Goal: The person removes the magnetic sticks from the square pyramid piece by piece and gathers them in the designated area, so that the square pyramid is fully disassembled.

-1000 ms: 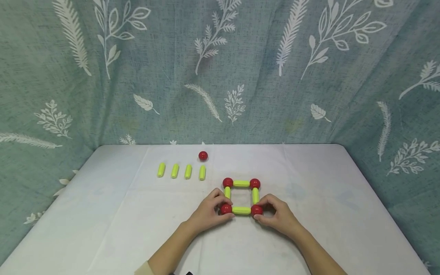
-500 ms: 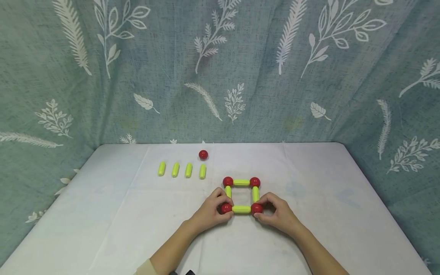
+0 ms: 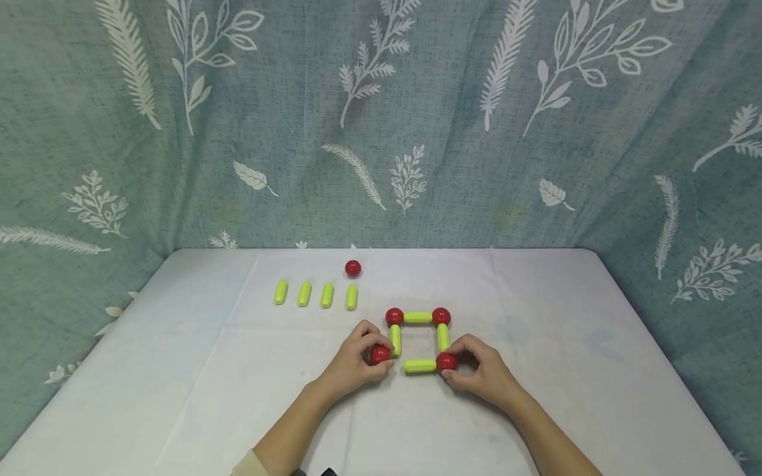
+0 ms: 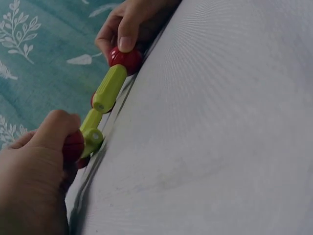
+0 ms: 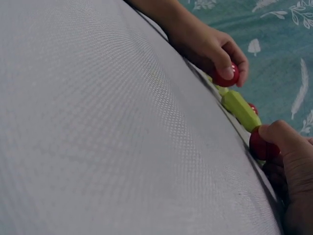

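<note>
My left hand [image 3: 351,360] pinches a red ball [image 3: 380,355], held apart from the ends of the two nearest yellow-green rods. At the near right corner my right hand [image 3: 485,373] grips another red ball [image 3: 446,362] between thumb and fingers. From that ball a near rod [image 3: 420,366] points left with its left end free, and a right rod [image 3: 443,338] runs back to the far right ball [image 3: 441,317]. A far rod [image 3: 418,317] joins it to the far left ball [image 3: 395,317]. The left rod [image 3: 395,341] extends toward me from there, its near end free.
Several loose yellow-green rods [image 3: 304,293] lie in a row at the back left of the white-covered table [image 3: 268,370]. Behind them, near the far edge, sits a single red ball [image 3: 353,268]. A green leaf-patterned curtain [image 3: 381,132] encloses the back and sides.
My left hand has drawn the near left ball away to the left, off the near and left rods. The right hand keeps its grip in almost the same place.
</note>
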`<control>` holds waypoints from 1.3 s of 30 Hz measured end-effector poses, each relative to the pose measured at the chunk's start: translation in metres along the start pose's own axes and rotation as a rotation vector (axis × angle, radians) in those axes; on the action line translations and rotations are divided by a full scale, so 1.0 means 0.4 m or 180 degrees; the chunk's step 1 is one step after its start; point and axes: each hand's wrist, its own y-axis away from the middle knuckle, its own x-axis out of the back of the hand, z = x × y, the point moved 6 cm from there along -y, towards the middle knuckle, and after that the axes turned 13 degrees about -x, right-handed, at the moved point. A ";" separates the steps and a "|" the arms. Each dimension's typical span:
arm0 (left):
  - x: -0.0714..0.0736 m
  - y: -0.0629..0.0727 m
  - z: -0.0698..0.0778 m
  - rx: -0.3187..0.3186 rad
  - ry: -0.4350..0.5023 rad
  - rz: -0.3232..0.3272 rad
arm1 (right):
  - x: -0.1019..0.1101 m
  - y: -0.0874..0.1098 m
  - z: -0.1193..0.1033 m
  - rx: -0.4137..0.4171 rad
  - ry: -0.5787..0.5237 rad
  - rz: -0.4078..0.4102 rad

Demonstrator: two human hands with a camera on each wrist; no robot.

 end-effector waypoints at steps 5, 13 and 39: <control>0.029 -0.015 -0.006 0.0035 -0.0088 0.0119 | -0.001 0.001 0.001 0.0027 -0.0024 -0.0022; 0.080 -0.044 -0.027 0.0080 -0.0251 0.0202 | -0.003 0.001 0.005 0.0078 -0.0028 -0.0047; 0.305 -0.121 -0.176 0.0808 -0.0535 0.0463 | -0.016 -0.009 0.097 -0.0100 -0.0044 -0.0051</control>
